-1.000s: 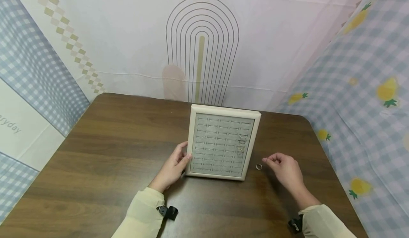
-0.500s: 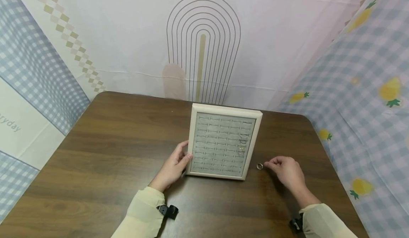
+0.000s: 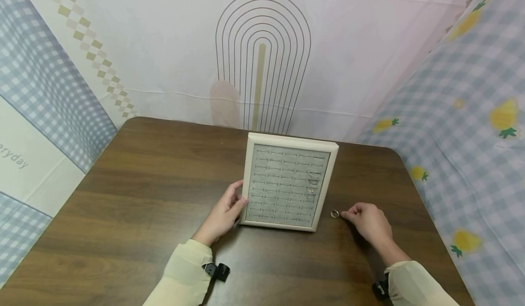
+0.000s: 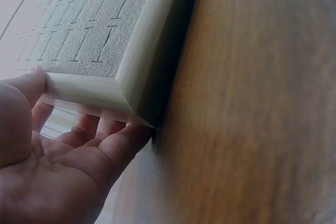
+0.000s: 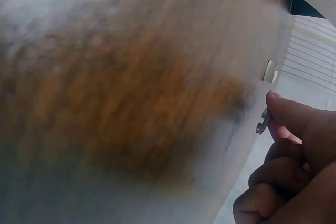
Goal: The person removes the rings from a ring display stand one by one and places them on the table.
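Note:
A cream-framed ring display with a grey slotted insert leans upright on the table. Several rings sit in slots near its right side. My left hand grips the frame's lower left edge, thumb in front and fingers behind, as the left wrist view shows close up at the frame corner. Between my right hand's thumb and forefinger is a small silver ring, partly covered by the fingers. Just left of those fingertips a second ring lies apart on the table, also seen as a pale ring in the right wrist view.
The brown wooden table extends around the display. Behind it hangs a white cloth with arch lines. A blue checked cloth with pineapples borders the right side.
My right fingertips have lowered slightly towards the table beside the loose ring. The left hand keeps its hold on the display. The head view has shifted a little.

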`<act>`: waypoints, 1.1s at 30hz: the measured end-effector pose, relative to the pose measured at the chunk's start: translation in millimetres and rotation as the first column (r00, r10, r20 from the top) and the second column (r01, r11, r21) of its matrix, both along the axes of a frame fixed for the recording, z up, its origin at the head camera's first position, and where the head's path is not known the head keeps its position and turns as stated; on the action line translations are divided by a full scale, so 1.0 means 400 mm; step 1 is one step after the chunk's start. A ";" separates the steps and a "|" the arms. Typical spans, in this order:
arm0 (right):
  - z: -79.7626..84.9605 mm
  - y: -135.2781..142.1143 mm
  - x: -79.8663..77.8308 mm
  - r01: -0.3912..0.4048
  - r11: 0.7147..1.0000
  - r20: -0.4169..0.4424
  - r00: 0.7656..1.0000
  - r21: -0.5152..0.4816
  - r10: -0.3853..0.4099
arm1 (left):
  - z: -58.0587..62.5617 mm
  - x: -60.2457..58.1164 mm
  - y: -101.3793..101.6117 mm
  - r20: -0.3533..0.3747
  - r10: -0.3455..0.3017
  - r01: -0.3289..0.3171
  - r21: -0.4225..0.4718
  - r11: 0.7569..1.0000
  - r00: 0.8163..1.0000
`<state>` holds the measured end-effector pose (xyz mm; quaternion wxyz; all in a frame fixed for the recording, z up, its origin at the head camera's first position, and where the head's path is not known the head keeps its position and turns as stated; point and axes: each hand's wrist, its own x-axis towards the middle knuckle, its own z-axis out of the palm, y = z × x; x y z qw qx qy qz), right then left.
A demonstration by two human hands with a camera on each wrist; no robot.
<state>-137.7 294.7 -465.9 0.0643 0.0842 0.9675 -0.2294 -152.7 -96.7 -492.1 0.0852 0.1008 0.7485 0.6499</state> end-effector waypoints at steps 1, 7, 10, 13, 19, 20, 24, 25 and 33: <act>-0.002 0.001 -0.001 0.002 1.000 0.004 1.000 0.002 -0.002 | 0.001 0.000 0.000 0.002 0.001 -0.001 -0.005 1.000 1.000; -0.005 0.001 -0.002 0.015 1.000 0.036 0.999 0.001 -0.015 | 0.005 0.003 0.000 0.003 0.011 -0.010 -0.010 1.000 1.000; -0.006 0.002 0.000 0.017 1.000 0.045 0.999 0.000 -0.017 | 0.003 0.002 0.000 -0.001 0.013 -0.013 -0.011 1.000 1.000; -0.007 0.003 0.002 0.017 1.000 0.050 0.999 -0.002 -0.017 | 0.002 0.002 0.000 0.003 0.017 -0.017 -0.017 1.000 1.000; -0.008 0.004 0.001 0.011 1.000 0.029 1.000 -0.010 -0.011 | 0.004 0.003 0.000 0.006 0.016 -0.016 -0.016 1.000 1.000; -0.006 0.004 0.002 0.010 1.000 0.019 1.000 -0.012 -0.010 | 0.004 0.003 0.000 0.006 0.015 -0.015 -0.013 1.000 1.000; -0.001 0.005 0.002 0.003 1.000 -0.036 0.999 -0.031 -0.004 | 0.002 0.002 0.000 0.006 0.013 -0.012 -0.007 1.000 1.000; 0.001 0.004 0.003 0.000 0.999 -0.050 0.999 -0.036 -0.002 | 0.002 0.001 0.000 0.006 0.012 -0.012 -0.006 1.000 1.000; 0.026 -0.014 0.007 -0.034 0.996 -0.167 0.986 -0.080 0.021 | 0.003 0.002 0.000 0.002 0.010 -0.010 -0.008 1.000 1.000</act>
